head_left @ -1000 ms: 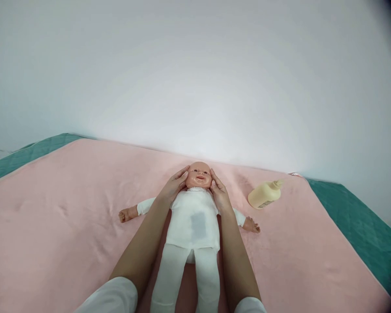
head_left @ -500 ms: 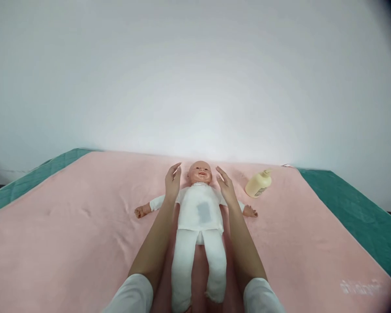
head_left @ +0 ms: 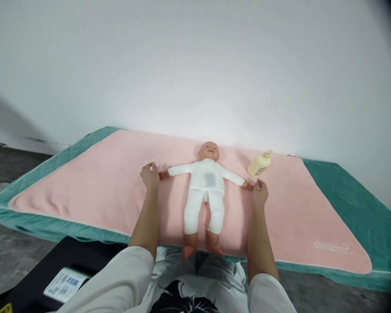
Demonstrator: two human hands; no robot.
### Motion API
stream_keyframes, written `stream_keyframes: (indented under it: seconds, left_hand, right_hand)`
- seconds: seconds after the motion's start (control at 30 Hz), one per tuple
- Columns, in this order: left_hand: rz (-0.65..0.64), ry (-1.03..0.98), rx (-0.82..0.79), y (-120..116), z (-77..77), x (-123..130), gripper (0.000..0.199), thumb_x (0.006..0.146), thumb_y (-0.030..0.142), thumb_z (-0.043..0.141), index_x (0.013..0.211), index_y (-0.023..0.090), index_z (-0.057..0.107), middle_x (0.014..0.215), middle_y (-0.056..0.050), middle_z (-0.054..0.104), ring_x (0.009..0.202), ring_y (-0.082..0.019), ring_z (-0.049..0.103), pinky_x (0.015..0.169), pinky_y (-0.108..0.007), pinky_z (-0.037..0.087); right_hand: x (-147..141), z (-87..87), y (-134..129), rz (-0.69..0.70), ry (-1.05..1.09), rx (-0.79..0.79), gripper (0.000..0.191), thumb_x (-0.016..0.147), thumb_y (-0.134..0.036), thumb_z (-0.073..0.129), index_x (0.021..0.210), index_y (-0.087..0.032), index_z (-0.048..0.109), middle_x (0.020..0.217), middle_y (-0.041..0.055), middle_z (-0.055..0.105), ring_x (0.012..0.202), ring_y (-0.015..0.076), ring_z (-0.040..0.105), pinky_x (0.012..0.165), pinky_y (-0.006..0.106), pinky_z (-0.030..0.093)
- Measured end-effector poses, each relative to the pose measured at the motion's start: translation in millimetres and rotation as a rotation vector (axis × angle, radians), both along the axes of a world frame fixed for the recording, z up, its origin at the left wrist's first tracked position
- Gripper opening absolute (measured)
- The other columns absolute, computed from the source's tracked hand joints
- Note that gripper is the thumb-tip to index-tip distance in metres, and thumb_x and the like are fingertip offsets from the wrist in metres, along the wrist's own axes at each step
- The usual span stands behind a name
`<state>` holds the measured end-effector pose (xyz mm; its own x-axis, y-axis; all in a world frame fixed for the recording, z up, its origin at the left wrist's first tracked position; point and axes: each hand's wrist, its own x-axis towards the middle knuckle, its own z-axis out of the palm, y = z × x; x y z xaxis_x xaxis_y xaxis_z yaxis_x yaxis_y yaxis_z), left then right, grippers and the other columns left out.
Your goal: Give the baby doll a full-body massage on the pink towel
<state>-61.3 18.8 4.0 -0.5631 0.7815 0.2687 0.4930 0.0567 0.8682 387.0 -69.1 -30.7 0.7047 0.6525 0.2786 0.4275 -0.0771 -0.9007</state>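
A baby doll [head_left: 207, 178] in white top and trousers lies on its back on a pink blanket [head_left: 289, 217], its arms spread and its bare feet toward me. At the doll's hand on the left side of the view is my left hand [head_left: 150, 175], fingers curled together. My right hand [head_left: 260, 192] is closed beside the doll's other hand, the fingertips meeting it. Whether either hand grips the doll's fingers is too small to tell. Just beyond my right hand stands a pale yellow pump bottle [head_left: 259, 164], leaning slightly.
Green padded cloth [head_left: 348, 200] shows around the blanket on the table. A white wall [head_left: 195, 65] rises behind the far edge. Below the near edge on the left is a black case [head_left: 42, 278] with a white label [head_left: 66, 284].
Both my hands have moved from beside the doll's head outward to its hands, and their fingers have closed. The doll's arms look more raised. The view now takes in the near table edge.
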Motion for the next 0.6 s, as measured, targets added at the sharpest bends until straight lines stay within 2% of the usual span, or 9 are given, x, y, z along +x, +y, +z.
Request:
stream_keyframes:
  seconds: [0.17, 0.3, 0.37, 0.43, 0.6]
  left_hand:
    - [-0.1, 0.081, -0.051, -25.7, -15.2, 12.0, 0.021, 0.087, 0.027, 0.049, 0.09, 0.015, 0.066, 0.106, -0.019, 0.065, 0.113, -0.032, 0.052, 0.102, -0.047, 0.033]
    - [-0.144, 0.11, -0.06, -31.8, -22.5, 16.2, 0.018, 0.087, 0.026, 0.051, 0.09, 0.014, 0.064, 0.108, -0.02, 0.064, 0.117, -0.033, 0.047, 0.104, -0.048, 0.028]
    - [-0.156, 0.107, -0.052, -31.9, -25.1, 14.2, 0.014, 0.086, 0.024, 0.053, 0.09, 0.015, 0.062, 0.107, -0.02, 0.063, 0.117, -0.032, 0.046, 0.103, -0.047, 0.03]
    - [-0.173, 0.088, -0.033, -31.7, -27.2, 12.0, 0.012, 0.085, 0.024, 0.056, 0.092, 0.016, 0.061, 0.104, -0.017, 0.063, 0.114, -0.03, 0.047, 0.098, -0.043, 0.034]
    - [-0.23, -0.025, 0.017, -33.2, -30.3, 14.2, 0.019, 0.088, 0.031, 0.054, 0.102, 0.019, 0.057, 0.095, -0.009, 0.063, 0.087, -0.018, 0.058, 0.077, -0.03, 0.043]
  right_hand:
    - [-12.6, -7.7, -12.3, 0.021, -0.137, -0.062, 0.041, 0.083, -0.042, 0.045, 0.103, -0.013, 0.066, 0.105, 0.0184, 0.068, 0.105, 0.0306, 0.059, 0.101, 0.049, 0.037]
    - [-16.2, -7.7, -13.0, 0.017, -0.191, -0.081, 0.041, 0.084, -0.038, 0.044, 0.108, -0.011, 0.063, 0.105, 0.0182, 0.065, 0.108, 0.0295, 0.056, 0.103, 0.05, 0.034]
    - [-14.1, -10.4, -14.2, 0.028, -0.193, -0.079, 0.041, 0.084, -0.038, 0.045, 0.113, -0.013, 0.06, 0.111, 0.0167, 0.061, 0.104, 0.0262, 0.056, 0.098, 0.045, 0.041]
    - [-11.6, -14.6, -15.2, 0.057, -0.176, -0.002, 0.04, 0.085, -0.037, 0.046, 0.115, -0.014, 0.057, 0.117, 0.0157, 0.055, 0.098, 0.0218, 0.058, 0.091, 0.039, 0.046]
    - [-6.1, -25.7, -13.2, 0.11, -0.11, 0.134, 0.034, 0.081, -0.031, 0.052, 0.111, -0.016, 0.056, 0.118, 0.0117, 0.049, 0.098, 0.0184, 0.056, 0.085, 0.035, 0.049]
